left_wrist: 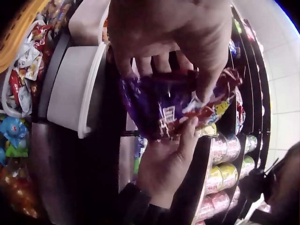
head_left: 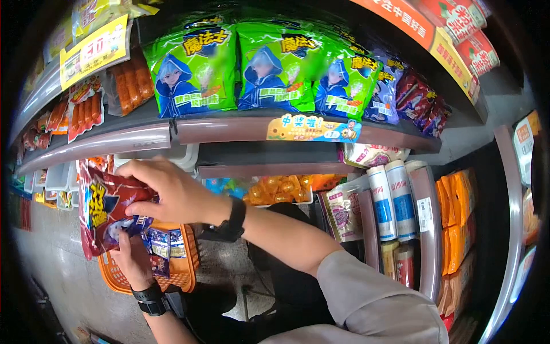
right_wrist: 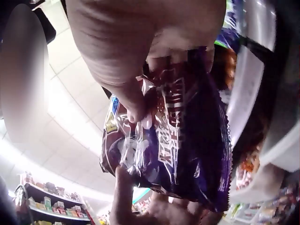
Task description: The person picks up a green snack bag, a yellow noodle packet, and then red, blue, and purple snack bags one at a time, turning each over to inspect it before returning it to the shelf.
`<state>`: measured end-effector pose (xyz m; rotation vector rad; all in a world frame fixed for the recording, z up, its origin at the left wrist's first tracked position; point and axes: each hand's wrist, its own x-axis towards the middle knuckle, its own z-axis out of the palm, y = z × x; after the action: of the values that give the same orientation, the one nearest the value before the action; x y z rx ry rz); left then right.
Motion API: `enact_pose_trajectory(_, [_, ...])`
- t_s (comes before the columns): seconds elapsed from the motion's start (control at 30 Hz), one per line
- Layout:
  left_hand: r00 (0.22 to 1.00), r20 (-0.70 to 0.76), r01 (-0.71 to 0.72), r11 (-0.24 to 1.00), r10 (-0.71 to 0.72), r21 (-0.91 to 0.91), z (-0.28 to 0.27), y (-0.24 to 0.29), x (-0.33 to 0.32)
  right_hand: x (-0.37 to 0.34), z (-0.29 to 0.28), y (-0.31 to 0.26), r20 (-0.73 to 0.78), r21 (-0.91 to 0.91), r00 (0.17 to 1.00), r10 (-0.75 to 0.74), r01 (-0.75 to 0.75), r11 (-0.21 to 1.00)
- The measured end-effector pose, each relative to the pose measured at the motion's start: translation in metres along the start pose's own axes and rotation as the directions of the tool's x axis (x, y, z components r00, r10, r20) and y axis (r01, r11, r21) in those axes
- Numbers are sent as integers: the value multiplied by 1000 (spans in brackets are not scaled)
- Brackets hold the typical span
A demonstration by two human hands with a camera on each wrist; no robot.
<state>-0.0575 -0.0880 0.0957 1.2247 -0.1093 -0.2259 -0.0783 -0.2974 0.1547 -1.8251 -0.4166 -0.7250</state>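
Note:
A glossy dark red and purple snack bag is held between both hands at the left of the head view. My right hand grips its upper side, the thumb lying across the front. Lower down, my left hand holds the bottom part with the thumb on the printed front. In the left wrist view, the left hand looms close over the bag, opposite the right hand. The right wrist view shows the bag's purple side beneath the right hand.
Below the hands an orange basket stands on the floor with several packets inside. Green snack bags line the shelf ahead, beside packaged sausages. A shelf edge runs just above the hands. White rolls of packaged goods stand right.

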Motion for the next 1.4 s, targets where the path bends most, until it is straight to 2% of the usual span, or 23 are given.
enact_pose_trajectory(0.07, [957, 187, -175, 956, 221, -236, 28, 7, -3, 13, -21, -12, 22, -126, 983, -181, 182, 975])
enact_pose_trajectory(0.1, [953, 195, -182, 953, 231, -242, 30, 10, -1, 17, -33, -23, 1, -91, 988, -153, 152, 984])
enact_pose_trajectory(0.2, [906, 407, 4, 960, 114, -278, 33, 15, -2, 25, -68, -56, -172, -165, 955, -241, 213, 963])
enact_pose_trajectory(0.27, [888, 448, -7, 976, 106, -216, 29, 15, -1, 15, -96, -79, -298, -239, 923, -244, 176, 955])
enact_pose_trajectory(0.33, [854, 519, 52, 987, 34, -151, 27, 15, -1, -3, -128, -93, -396, -219, 902, -172, 89, 972])
enact_pose_trajectory(0.4, [860, 509, 84, 994, -36, -73, 29, 17, -4, -32, -164, -99, -555, -241, 824, -118, -23, 970])
enact_pose_trajectory(0.47, [853, 515, 115, 993, -84, -28, 30, 18, -7, -41, -183, -110, -770, -262, 594, -234, 40, 964])
enact_pose_trajectory(0.53, [849, 517, 114, 993, -108, 20, 34, 20, -9, -51, -217, -118, -861, -255, 451, -237, 21, 967])
enact_pose_trajectory(0.6, [845, 520, 111, 992, -130, 67, 36, 22, -10, -75, -276, -109, -889, -315, 352, -292, -8, 949])
enact_pose_trajectory(0.67, [825, 546, 108, 989, -144, 98, 38, 23, -11, -89, -309, -112, -948, -251, 204, -243, -13, 968])
enact_pose_trajectory(0.73, [820, 555, 95, 989, -142, 114, 39, 21, -11, -109, -347, -103, -978, -197, 77, -192, -62, 979])
enact_pose_trajectory(0.77, [806, 572, 91, 987, -152, 134, 38, 20, -10, -113, -362, -100, -990, -135, -13, -137, -122, 983])
enact_pose_trajectory(0.87, [775, 607, 82, 979, -180, 185, 37, 22, -11, -144, -437, -69, -999, -46, -4, -48, -192, 980])
enact_pose_trajectory(0.93, [756, 621, 101, 975, -206, 199, 37, 24, -12, -121, -428, -90, -982, 13, -186, -34, -247, 969])
enact_pose_trajectory(0.97, [757, 621, 103, 975, -206, 198, 37, 23, -12, -122, -451, -80, -937, -128, -280, -208, -279, 952])
enact_pose_trajectory(1.07, [730, 647, 87, 969, -220, 231, 34, 24, -10, -131, -478, -75, -935, -168, -244, -255, -327, 930])
enact_pose_trajectory(1.1, [714, 658, 89, 963, -240, 255, 34, 25, -10, -130, -482, -73, -913, -124, -308, -267, -413, 902])
enact_pose_trajectory(1.13, [697, 667, 92, 956, -263, 280, 34, 25, -11, -137, -494, -65, -915, -124, -304, -265, -412, 903])
enact_pose_trajectory(1.2, [686, 679, 81, 955, -262, 286, 35, 25, -11, -174, -541, -36, -936, -72, -285, -206, -418, 905])
enact_pose_trajectory(1.27, [675, 691, 68, 954, -260, 292, 34, 25, -11, -173, -536, -31, -947, -42, -272, -173, -429, 903])
enact_pose_trajectory(1.33, [662, 684, 68, 933, -308, 354, 33, 25, -10, -166, -515, -25, -839, -114, -281, -466, -746, 656])
enact_pose_trajectory(1.37, [662, 683, 68, 933, -308, 355, 34, 25, -10, -162, -504, -29, -812, -37, -251, -527, -879, 475])
enact_pose_trajectory(1.4, [661, 683, 56, 928, -310, 367, 35, 25, -10, -168, -509, -29, -812, -36, -250, -526, -880, 474])
